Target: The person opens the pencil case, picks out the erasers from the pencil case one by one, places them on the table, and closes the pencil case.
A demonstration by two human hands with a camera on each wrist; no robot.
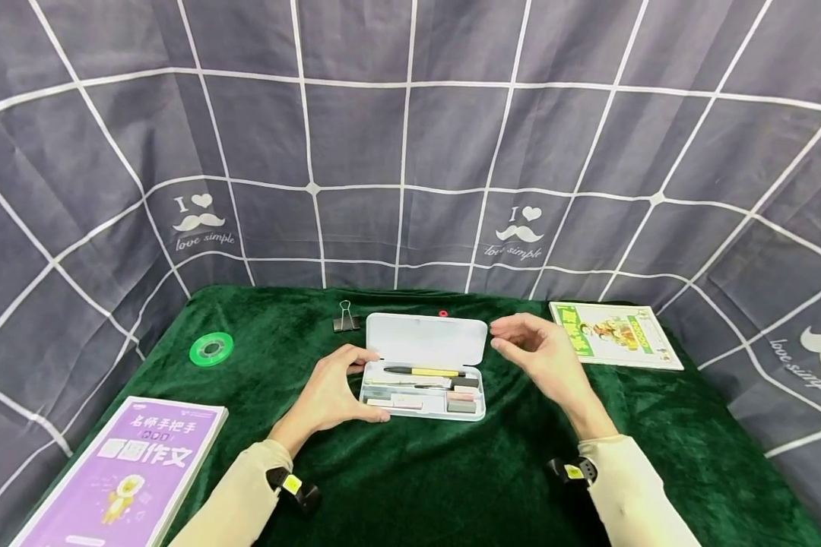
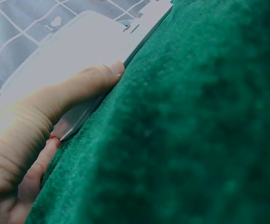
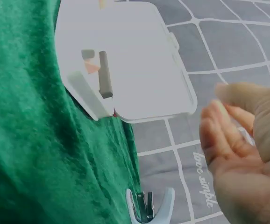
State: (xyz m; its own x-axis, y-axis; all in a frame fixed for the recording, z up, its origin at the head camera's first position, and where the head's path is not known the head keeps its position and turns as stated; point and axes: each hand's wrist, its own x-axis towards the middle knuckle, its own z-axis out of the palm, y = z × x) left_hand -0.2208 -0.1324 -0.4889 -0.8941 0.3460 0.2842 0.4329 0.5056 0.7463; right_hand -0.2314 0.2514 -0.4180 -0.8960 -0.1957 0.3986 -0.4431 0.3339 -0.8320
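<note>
A white plastic pencil case (image 1: 424, 414) lies on the green cloth with its lid (image 1: 426, 339) raised. Inside are a yellow and black pen (image 1: 424, 371), a slim silvery pen (image 1: 410, 384), a white block (image 1: 407, 402) and a grey block (image 1: 461, 406). My left hand (image 1: 335, 387) grips the case's left end, thumb along the front edge and fingers behind. My right hand (image 1: 537, 351) hovers just right of the lid, fingers loosely bent. In the right wrist view its thumb and fingertips (image 3: 219, 109) come close together, apart from the lid, with nothing visible between them.
Behind the case are a black binder clip (image 1: 345, 322) and a small red ring (image 1: 442, 313). A green tape roll (image 1: 211, 349) and a purple book (image 1: 126, 471) lie left; a picture booklet (image 1: 616, 335) lies right. A pale forked item (image 3: 149, 212) shows low in the right wrist view.
</note>
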